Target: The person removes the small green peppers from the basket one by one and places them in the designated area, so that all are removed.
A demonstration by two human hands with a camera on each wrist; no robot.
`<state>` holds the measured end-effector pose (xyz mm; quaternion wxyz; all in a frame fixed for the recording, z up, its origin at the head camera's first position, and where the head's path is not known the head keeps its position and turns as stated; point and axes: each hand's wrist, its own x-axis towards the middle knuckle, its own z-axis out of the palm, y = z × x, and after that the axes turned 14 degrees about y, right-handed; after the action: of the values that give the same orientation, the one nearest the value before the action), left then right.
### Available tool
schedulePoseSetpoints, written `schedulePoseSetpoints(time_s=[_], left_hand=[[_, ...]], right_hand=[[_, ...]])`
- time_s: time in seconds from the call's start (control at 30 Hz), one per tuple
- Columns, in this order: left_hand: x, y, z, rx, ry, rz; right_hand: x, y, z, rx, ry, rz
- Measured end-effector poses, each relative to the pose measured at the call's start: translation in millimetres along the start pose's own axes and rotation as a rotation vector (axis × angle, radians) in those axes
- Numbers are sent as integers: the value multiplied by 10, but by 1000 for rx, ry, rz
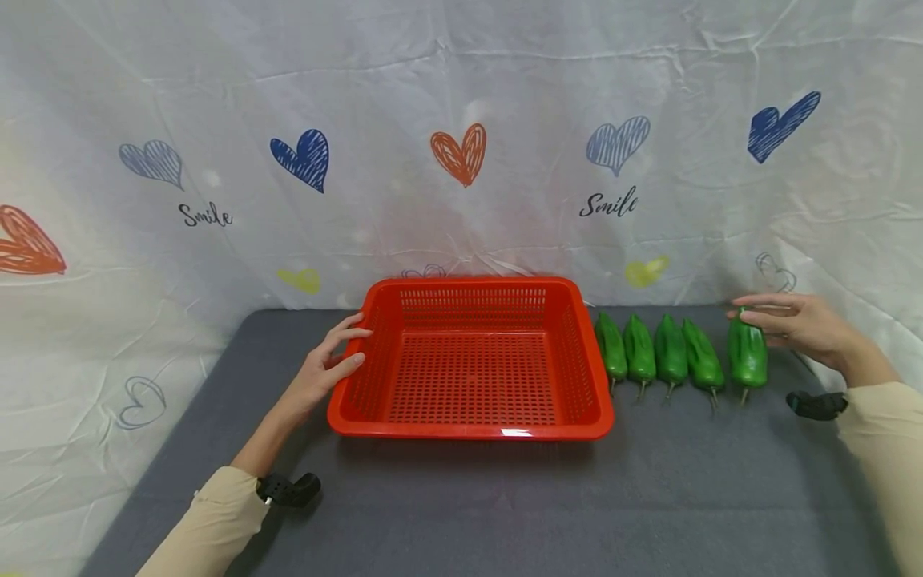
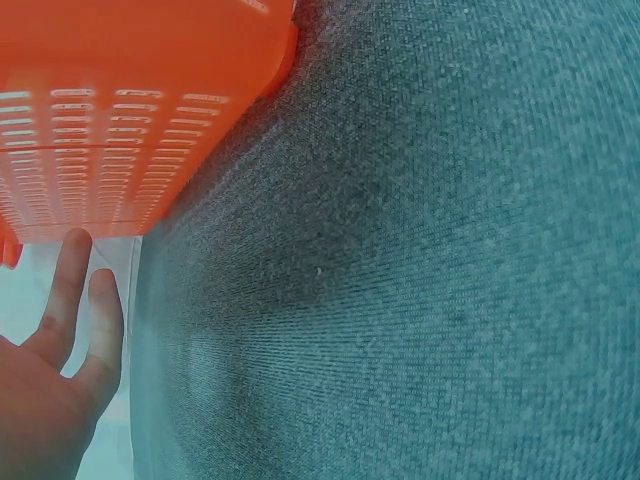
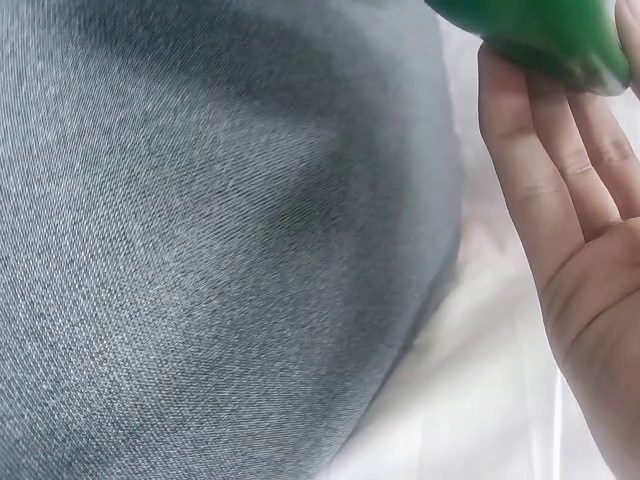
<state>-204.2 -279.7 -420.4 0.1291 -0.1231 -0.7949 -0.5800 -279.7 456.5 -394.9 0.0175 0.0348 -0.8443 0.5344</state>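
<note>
A red plastic basket (image 1: 472, 429) with slotted walls and a perforated bottom stands on the grey cloth, with nothing in it. My left hand (image 1: 326, 370) rests against its left rim, fingers spread and fairly straight; in the left wrist view two fingers (image 2: 103, 335) extend beside the basket wall (image 2: 120, 150). To the basket's right, several green peppers (image 1: 671, 353) lie side by side, stems toward me. At the right end of that row, my right hand (image 1: 811, 324) pinches another green pepper (image 1: 748, 357) by its far end, thumb in front and fingers behind.
A dark grey cloth (image 1: 469, 513) covers the table. Behind it hangs a white sheet (image 1: 534, 96) printed with hearts and the word Smile, close to the basket's far rim. Black wrist devices (image 1: 288, 489) sit at both cuffs.
</note>
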Motion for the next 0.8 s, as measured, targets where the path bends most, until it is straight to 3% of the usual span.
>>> schedulePoseSetpoints(time_s=[0.53, 0.8], left_hand=[[18, 7, -13, -7, -8, 20], [0, -28, -13, 13, -2, 6]], right_hand=[[114, 201, 90, 11, -23, -35], [99, 253, 146, 4, 25, 18]])
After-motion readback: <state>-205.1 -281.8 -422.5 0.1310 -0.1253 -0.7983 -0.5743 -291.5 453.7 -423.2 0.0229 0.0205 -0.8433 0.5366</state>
